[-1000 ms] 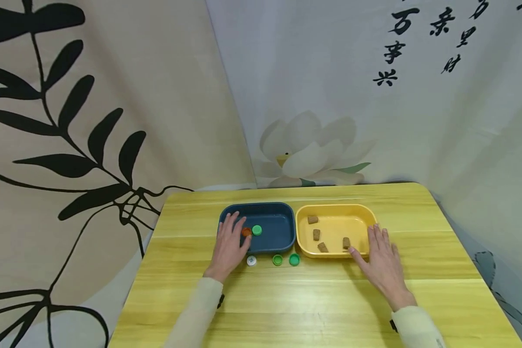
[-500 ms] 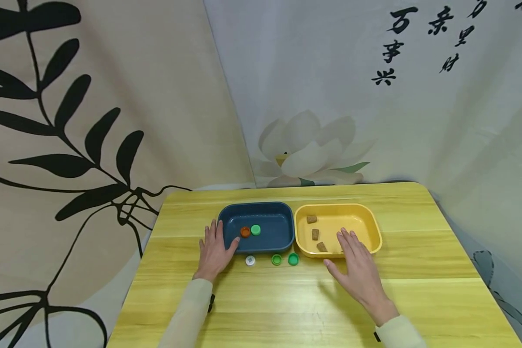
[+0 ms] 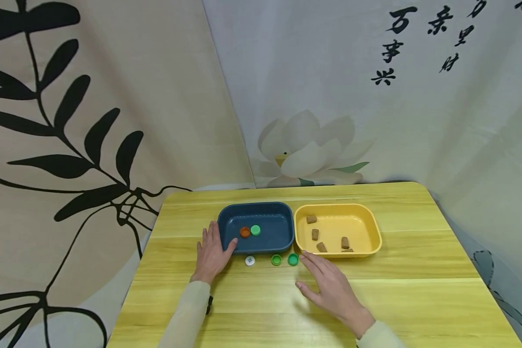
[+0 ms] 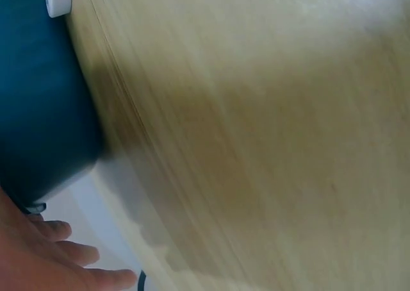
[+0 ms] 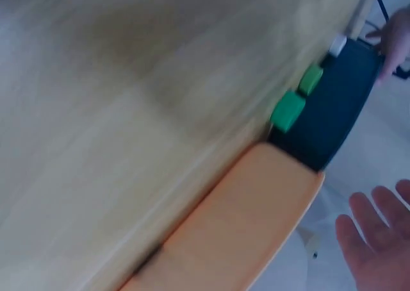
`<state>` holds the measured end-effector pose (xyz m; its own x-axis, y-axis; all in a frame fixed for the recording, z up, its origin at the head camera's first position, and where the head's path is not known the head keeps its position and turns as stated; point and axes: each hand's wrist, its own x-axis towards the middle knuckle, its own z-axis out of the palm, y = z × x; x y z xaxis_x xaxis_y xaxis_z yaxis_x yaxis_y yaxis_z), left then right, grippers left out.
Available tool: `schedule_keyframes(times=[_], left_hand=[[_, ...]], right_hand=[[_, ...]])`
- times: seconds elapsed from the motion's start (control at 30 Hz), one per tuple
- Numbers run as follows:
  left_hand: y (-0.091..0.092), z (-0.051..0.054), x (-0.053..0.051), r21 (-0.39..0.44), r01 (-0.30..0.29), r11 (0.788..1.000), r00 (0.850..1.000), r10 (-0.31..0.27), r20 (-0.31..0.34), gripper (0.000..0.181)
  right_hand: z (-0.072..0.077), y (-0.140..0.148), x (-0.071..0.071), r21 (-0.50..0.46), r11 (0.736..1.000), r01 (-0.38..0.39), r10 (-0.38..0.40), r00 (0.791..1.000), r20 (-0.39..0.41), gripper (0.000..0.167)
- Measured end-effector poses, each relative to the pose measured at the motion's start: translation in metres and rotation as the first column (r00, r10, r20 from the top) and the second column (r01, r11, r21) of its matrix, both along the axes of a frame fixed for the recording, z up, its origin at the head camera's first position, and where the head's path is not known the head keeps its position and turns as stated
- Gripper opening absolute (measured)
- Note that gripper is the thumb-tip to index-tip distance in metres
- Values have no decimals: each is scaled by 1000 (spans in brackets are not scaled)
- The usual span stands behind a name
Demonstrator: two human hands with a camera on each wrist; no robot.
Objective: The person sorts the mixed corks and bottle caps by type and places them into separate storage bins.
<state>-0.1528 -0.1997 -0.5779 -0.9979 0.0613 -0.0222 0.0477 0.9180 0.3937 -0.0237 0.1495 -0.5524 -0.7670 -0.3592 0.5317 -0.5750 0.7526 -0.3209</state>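
The blue tray point(image 3: 276, 228) sits on the table point(image 3: 261, 314), its right end close beside the yellow tray point(image 3: 360, 226). Farthest to your left, a dark leaf print point(image 3: 65, 167) shows in the background. Then comes your left sleeve point(image 3: 186, 314), and at its end your left hand point(image 3: 210, 255), spread wide at the blue tray's left end. Its fingers are straight and its thumb stands apart at the near left corner; whether you touch the rim you cannot tell. Inside that tray, left of its middle, you have an orange cap point(image 3: 245, 232) and a mint cap point(image 3: 255, 230) side by side. In front of it on the table stand a white cap point(image 3: 250, 261), a lime cap point(image 3: 276, 260) and, near where the trays meet, a green cap point(image 3: 293, 259). A pale flower print point(image 3: 306, 150) is behind. Your right hand point(image 3: 330, 291) appears raised over the table, fingers straight and close together, thumb wide of them, fingertips near the green cap and the yellow tray's near left corner. The yellow tray holds five brown blocks point(image 3: 345, 243): three toward the left, two together by the near wall, the nearer one partly hidden. To your right are your right sleeve point(image 3: 379, 336) and, higher up, black writing point(image 3: 400, 21).
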Motion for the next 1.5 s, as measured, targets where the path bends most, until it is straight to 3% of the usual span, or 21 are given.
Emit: schedule_keyframes(times=[0.27, 0.47, 0.63, 1.0, 1.3, 1.4, 1.5], left_hand=[[1, 2, 5, 6, 11, 1000, 1000, -11, -18, 100], [0, 4, 9, 18, 20, 1000, 1000, -20, -7, 102], [-1, 2, 9, 30, 17, 999, 1000, -18, 4, 101], [0, 0, 9, 30, 7, 1000, 1000, -7, -7, 101], [3, 1, 9, 39, 3, 999, 1000, -3, -13, 100], [2, 0, 8, 35, 4, 999, 1000, -3, -18, 100], [2, 0, 9, 37, 4, 999, 1000, -4, -13, 100]], right_hand=[[-10, -19, 1, 86, 995, -59, 43, 983, 179, 64], [-15, -28, -4, 164, 985, -55, -3, 943, 332, 71], [-16, -37, -11, 203, 979, -31, -52, 919, 391, 72], [-28, -48, -26, 231, 973, 21, -102, 933, 346, 68], [-34, -44, -23, 234, 972, 38, -78, 983, 164, 60], [-34, -42, -22, 215, 976, 37, -68, 988, 136, 59], [-34, -40, -20, 212, 976, 52, -87, 984, 156, 62]])
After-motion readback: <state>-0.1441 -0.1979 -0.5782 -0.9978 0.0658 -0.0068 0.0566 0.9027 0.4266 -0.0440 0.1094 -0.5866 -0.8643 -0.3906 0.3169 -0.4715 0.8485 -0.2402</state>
